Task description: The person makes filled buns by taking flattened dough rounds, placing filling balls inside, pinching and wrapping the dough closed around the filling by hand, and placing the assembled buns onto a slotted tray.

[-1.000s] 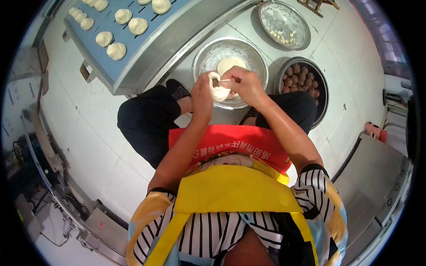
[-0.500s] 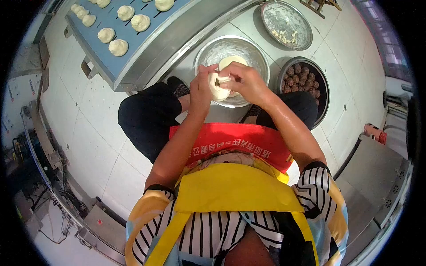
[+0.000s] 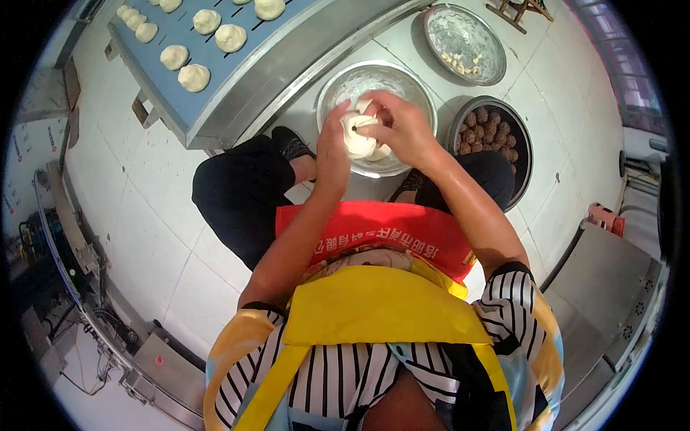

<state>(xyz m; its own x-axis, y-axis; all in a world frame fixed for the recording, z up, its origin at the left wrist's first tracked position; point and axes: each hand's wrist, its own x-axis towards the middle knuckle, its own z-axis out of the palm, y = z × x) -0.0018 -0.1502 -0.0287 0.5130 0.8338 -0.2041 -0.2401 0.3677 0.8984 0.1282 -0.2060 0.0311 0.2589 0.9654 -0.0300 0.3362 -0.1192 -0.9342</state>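
A pale dough bun [image 3: 357,144] is held over a metal bowl [image 3: 330,90], its top gathered around a small dark opening. My left hand [image 3: 334,147] cups the bun from the left, fingers curved against its side. My right hand [image 3: 399,129] pinches the dough edge at the top with thumb and fingers. Part of another pale dough piece shows in the bowl behind my hands. What fills the bun is mostly hidden; only the dark spot in the opening shows.
Rows of dough buns [image 3: 231,38] sit on a blue slotted surface [image 3: 144,68] with a metal frame at upper left. A floured pan [image 3: 460,36] with dough scraps lies at upper right. Below it stands a dark tub [image 3: 528,154] of brown balls [image 3: 489,133], beside my right leg.
The opening at the top of the bun has become smaller as the edge is gathered. My left hand has shifted slightly right around it; my right fingers have moved along the edge.
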